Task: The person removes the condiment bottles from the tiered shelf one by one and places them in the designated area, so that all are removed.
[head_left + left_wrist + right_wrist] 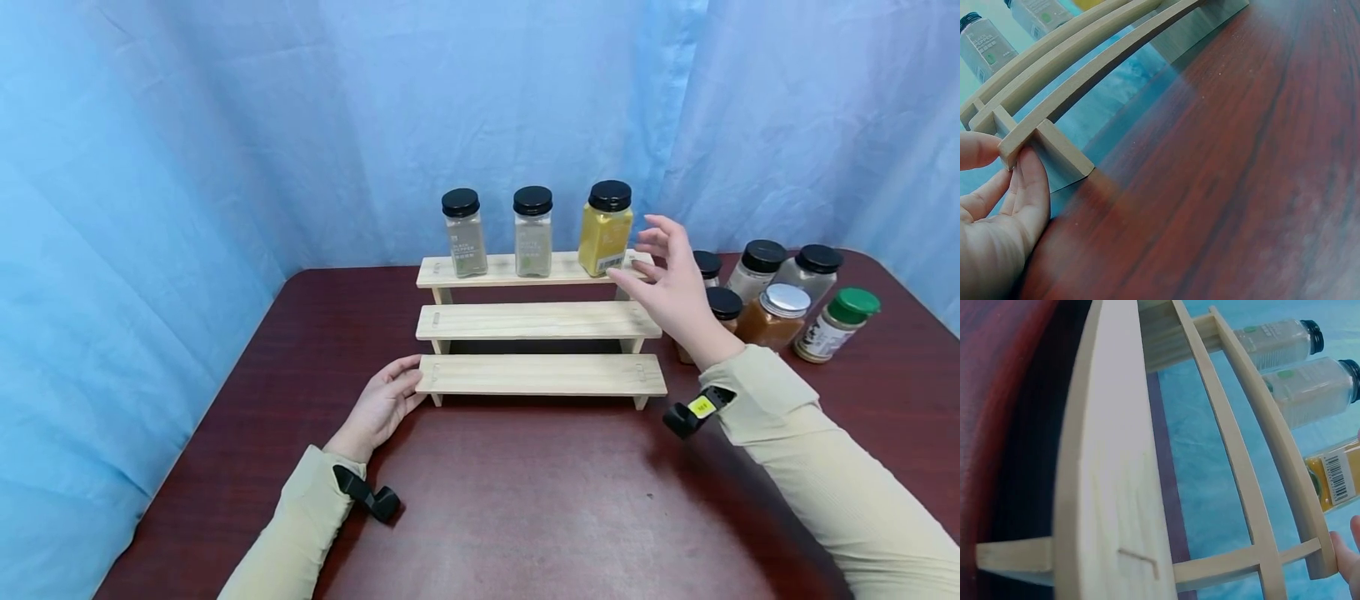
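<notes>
Left hand (381, 406) pinches tiered wooden rack (540, 321), eight o'clock; right hand (670, 292) spread at yellow spice jar (606, 233)'s four o'clock. Jar upright, top tier (567, 267), one o'clock. Likely placing; next calls for clean withdrawal.

Rack (536, 321): pale wood, natural grain, 3 tiers stepped up twd the back, upright on the reddish-brown desk (525, 500). Each tier = 1 long flat plank w/ rounded corners; supports nr L & R ends hold the planks apart, gaps betw. Small joint marks show nr plank ends.

Yellow jar (604, 233): squarish, see-thru sides, yellow contents, blk lid (610, 195) on. Stands upright on top tier, nr R end. White barcode label (1337, 477) low on 1 side; bit of green visible nr base, R wrist view.
</notes>
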### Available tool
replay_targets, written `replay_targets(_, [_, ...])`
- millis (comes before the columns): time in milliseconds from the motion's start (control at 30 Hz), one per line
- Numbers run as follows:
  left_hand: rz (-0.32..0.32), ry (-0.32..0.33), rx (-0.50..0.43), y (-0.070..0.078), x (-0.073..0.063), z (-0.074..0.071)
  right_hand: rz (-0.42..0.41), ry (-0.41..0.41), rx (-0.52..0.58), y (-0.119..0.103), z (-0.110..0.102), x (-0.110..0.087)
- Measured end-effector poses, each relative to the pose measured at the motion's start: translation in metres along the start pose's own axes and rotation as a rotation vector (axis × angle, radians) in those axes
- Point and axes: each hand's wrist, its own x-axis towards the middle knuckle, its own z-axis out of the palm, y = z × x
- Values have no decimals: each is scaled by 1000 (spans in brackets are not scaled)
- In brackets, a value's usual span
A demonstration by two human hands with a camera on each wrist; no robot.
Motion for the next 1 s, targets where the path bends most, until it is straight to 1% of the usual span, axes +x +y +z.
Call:
replay_targets(167, [3, 8, 10, -1, 0, 0, 23, -10, 30, -1, 4, 9])
replay_targets(300, [5, 3, 7, -1, 0, 0, 43, -3, 18, -2, 7, 14])
replay_targets(433, [-2, 4, 3, -1, 0, -1, 37, 1, 0, -2, 8, 18])
replay_targets(600, [-12, 8, -4, 0, 0, 0, 17, -7, 14, 0, 9, 20])
replay_targets(833, [-12, 1, -11, 0, -1, 0, 39, -30, 39, -1, 9, 24])
replay_targets(1000, [-14, 6, -2, 1, -2, 1, 35, -38, 38, 1, 10, 28])
